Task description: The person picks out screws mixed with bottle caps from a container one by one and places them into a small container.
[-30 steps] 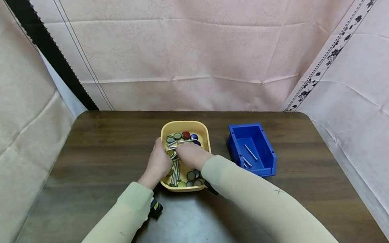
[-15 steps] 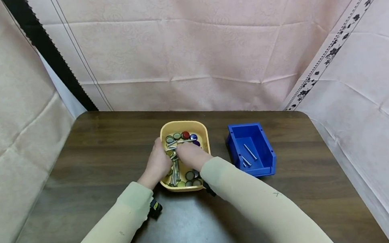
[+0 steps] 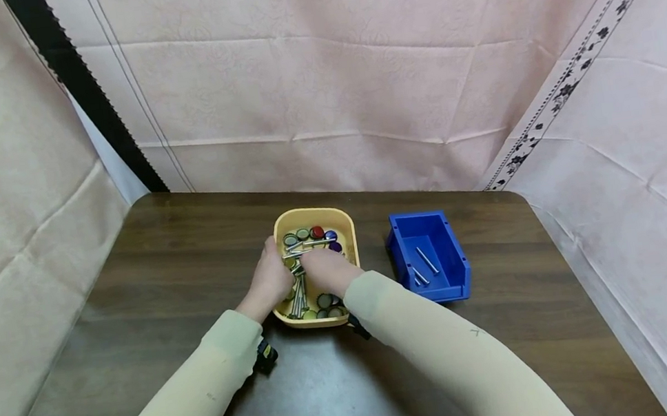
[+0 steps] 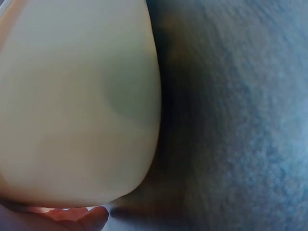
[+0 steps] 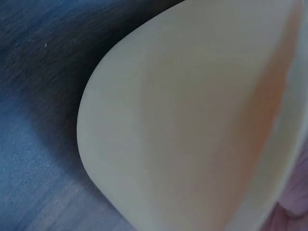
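In the head view a yellow tray (image 3: 345, 219) holds silver bolts (image 3: 302, 294) and several round caps (image 3: 324, 301), one of them red (image 3: 317, 232). My left hand (image 3: 270, 279) grips the tray's left side; its fingertips show beside the tray wall (image 4: 72, 120) in the left wrist view. Inside the tray is my right hand (image 3: 330, 271), reaching over the right rim with its fingers pointing down and left among the bolts. Those fingertips are hidden, and what they touch cannot be told. The right wrist view shows mostly the tray's outer wall (image 5: 183, 115).
A blue bin (image 3: 457, 256) stands right of the tray, with a few silver bolts (image 3: 427, 260) in it. Both stand on a dark wooden table (image 3: 200, 245). Pale cloth (image 3: 306, 86) hangs behind the table and at both sides.
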